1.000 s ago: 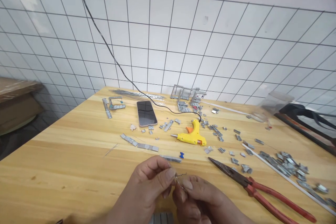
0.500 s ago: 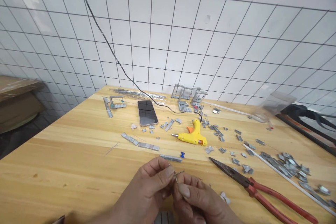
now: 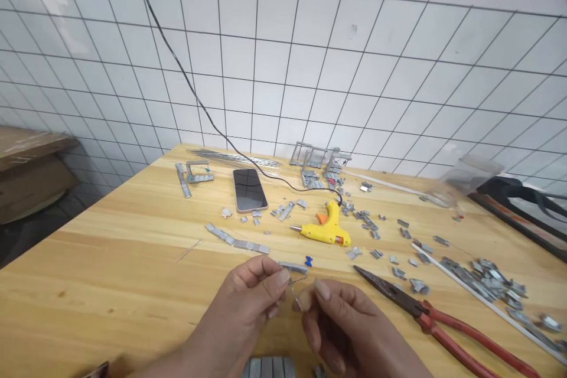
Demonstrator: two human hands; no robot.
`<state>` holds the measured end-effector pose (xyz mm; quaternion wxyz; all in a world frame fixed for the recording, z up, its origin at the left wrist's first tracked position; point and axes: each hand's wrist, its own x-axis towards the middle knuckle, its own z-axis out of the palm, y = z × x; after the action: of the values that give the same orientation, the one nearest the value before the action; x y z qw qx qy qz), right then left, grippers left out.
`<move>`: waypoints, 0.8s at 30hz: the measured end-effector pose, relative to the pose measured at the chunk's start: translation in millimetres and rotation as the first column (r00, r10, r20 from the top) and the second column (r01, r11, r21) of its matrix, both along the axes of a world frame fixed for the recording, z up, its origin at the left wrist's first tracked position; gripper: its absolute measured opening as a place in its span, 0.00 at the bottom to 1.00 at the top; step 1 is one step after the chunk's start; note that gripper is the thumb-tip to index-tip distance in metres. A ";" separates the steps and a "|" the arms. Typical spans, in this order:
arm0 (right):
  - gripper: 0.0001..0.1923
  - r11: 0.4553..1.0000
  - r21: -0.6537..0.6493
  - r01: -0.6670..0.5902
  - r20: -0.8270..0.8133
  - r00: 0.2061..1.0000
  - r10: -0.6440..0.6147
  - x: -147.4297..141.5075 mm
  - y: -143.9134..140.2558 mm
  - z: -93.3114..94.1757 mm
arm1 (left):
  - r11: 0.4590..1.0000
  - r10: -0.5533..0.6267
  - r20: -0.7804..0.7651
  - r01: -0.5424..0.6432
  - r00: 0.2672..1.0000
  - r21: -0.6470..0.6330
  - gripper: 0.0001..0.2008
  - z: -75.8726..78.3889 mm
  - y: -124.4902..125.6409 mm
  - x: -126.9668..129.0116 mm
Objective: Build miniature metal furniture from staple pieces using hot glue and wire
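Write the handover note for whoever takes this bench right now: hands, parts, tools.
Left hand: pinching one end of a thin bent wire.
Right hand: fingertips on the wire's other end, low over the wooden table.
Within reach: red-handled pliers to the right, yellow glue gun ahead, phone beyond it.
Metal staple pieces lie scattered right; one staple block sits under the hands.
Done: wire bent. Left: cannot tell.

Wooden table (image 3: 110, 260), phone (image 3: 249, 189), glue gun (image 3: 323, 228), pliers (image 3: 438, 322), metal clips (image 3: 482, 277)
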<state>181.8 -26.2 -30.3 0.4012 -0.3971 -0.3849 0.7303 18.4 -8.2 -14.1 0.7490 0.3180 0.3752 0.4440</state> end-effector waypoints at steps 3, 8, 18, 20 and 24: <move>0.24 1.000 0.023 -0.001 0.075 0.997 0.000 0.9 1.8 4.4 | 1.000 0.016 -0.025 -0.015 1.000 0.022 0.16 -3.9 0.9 2.3; 0.25 1.000 -0.008 -0.022 0.070 0.997 0.022 -3.6 2.1 1.1 | 0.997 0.026 -0.110 -0.017 0.994 0.079 0.17 -5.0 -1.2 3.8; 0.21 0.969 0.245 0.018 0.398 0.910 -0.117 -2.1 -4.8 0.2 | 0.990 -0.021 -0.216 0.051 0.976 0.135 0.15 1.6 -2.3 3.5; 0.22 0.946 0.322 -0.044 0.463 0.878 -0.117 -4.2 -3.7 4.9 | 0.988 -0.039 -0.201 0.068 0.979 0.139 0.16 -0.9 -1.9 4.6; 0.20 0.894 0.421 -0.152 0.574 0.808 -0.133 -7.3 -2.6 11.8 | 0.992 -0.034 -0.177 0.055 0.984 0.117 0.15 -1.7 -5.3 6.0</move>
<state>174.5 -28.9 -18.5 0.3382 -0.4984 -0.6492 0.4644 24.4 -13.5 -15.8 0.7023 0.4088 0.4046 0.4195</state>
